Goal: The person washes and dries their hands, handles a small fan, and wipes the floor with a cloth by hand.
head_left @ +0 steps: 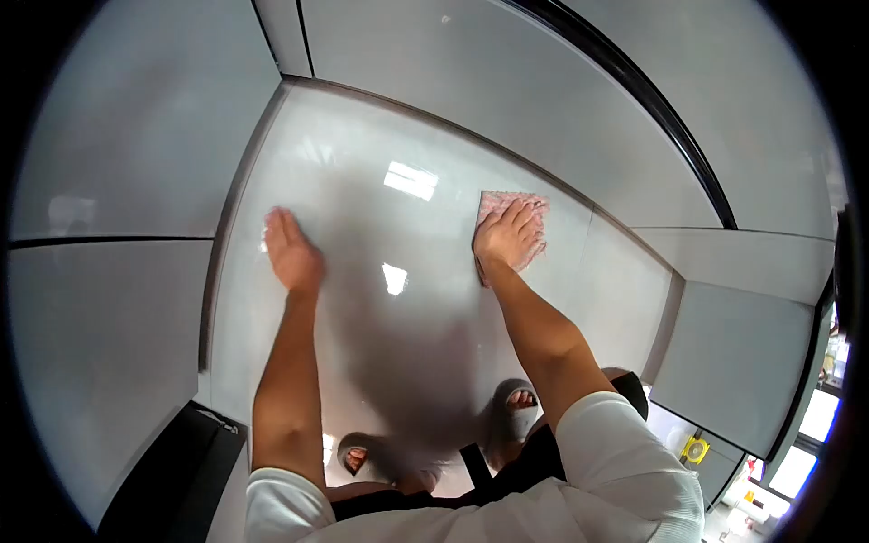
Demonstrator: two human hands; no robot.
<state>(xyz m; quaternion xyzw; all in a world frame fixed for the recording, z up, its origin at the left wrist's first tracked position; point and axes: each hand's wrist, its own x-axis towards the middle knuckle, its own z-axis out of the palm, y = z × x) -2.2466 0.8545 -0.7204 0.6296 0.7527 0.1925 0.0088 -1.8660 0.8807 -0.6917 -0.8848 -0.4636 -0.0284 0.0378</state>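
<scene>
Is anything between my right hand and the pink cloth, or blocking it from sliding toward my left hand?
Nothing visible: your right hand lies on the pink textured cloth, and only glossy pale floor with reflections and shadow shows between it and your left hand.

Setting: indoors; reads as a home, most likely its kitchen. Evidence: flat grey cabinet fronts [118, 317] along the left of the frame, more grey panels [507, 118] across the top, a long black strip [673, 113] curving down the upper right. A dark skirting strip [233, 213] edges the glossy pale floor [348, 122], as under fitted units. Domestic signs: open-toed slippers [502, 409] on bare feet, lower middle; pink cloth [494, 202] on the floor, right of centre. Lower right: bright window-like panes [816, 416], small clutter too blurred to name. Kitchen versus another fitted room: cannot be settled from this view.
</scene>
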